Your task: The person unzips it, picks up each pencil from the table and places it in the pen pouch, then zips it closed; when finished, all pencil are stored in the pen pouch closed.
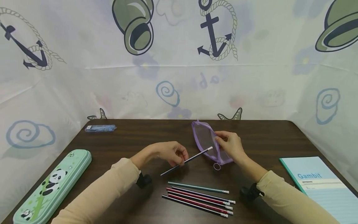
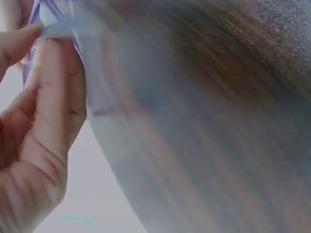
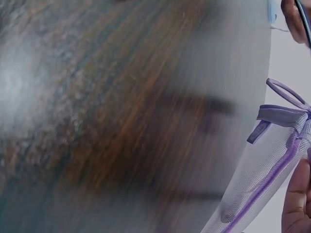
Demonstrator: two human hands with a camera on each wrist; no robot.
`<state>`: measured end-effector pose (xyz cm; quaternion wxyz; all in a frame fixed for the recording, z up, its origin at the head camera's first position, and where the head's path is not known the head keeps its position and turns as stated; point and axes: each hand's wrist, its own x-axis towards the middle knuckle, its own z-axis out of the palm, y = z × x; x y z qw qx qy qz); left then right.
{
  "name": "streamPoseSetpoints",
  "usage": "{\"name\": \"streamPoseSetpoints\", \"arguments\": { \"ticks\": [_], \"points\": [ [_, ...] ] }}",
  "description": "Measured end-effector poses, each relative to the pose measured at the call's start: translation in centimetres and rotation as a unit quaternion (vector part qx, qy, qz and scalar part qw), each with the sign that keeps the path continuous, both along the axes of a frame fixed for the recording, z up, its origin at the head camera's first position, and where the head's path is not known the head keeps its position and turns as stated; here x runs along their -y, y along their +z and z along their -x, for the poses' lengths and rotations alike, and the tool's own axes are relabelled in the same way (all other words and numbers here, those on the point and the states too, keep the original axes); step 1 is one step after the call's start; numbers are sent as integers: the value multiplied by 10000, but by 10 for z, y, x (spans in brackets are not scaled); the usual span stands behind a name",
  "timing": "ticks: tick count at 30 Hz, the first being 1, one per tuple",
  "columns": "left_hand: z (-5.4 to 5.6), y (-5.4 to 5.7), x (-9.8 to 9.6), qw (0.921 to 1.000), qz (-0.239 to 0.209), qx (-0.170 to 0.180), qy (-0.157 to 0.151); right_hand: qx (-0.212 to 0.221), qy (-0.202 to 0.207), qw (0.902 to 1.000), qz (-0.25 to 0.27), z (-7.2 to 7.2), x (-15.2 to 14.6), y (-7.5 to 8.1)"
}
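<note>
Tabletop [image 1: 145, 130]: dark wood grain, meeting a printed cloth [image 1: 179, 62] beyond the purple pouch [image 1: 202, 137].
Left hand [image 1: 174, 152]: we pinch a dark pencil [image 1: 195, 156], thumb against curled fingers, its eraser end overlapping the pouch in the head view.
Right hand [image 1: 230, 144]: we grip the pouch's upper edge, thumb and fingers closed on it.
Handling: we'd best hold that edge steady and the pencil lightly angled (mesh could snag).
Textures: limp, see-through mesh with piped seams; slim, straight loose pencils [image 1: 199, 200] nearer us than the pouch.
</note>
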<state>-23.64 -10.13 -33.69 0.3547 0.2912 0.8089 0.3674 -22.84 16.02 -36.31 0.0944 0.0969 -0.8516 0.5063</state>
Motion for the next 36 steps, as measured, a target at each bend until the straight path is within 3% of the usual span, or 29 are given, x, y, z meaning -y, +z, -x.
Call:
{"name": "streamPoseSetpoints", "arguments": {
  "ticks": [2,5,9,13,17,20,29,36],
  "points": [
    [4,-4,0,9961,-349,579,567,14,8,10000,5,0,1,0],
    [9,-13,-7,9779,-974,1215,1397,49,36,10000,32,-1,3,1],
    [12,-18,-24,9360,-1747,1959,2345,90,73,9999,68,-2,6,1],
    [15,-20,-44,8958,-2225,2448,2968,109,139,9998,65,-3,8,1],
    [19,-25,-61,8699,-2498,2570,3389,130,272,9995,70,-4,9,1],
    [20,-28,-72,8603,-2621,2451,3621,143,340,9993,63,-5,9,1],
    [14,-32,-97,8499,-2809,1928,4020,137,485,9987,5,-5,11,3],
    [18,-50,-115,8381,-2903,1589,4336,203,496,9986,-33,-3,11,3]
  ]
}}
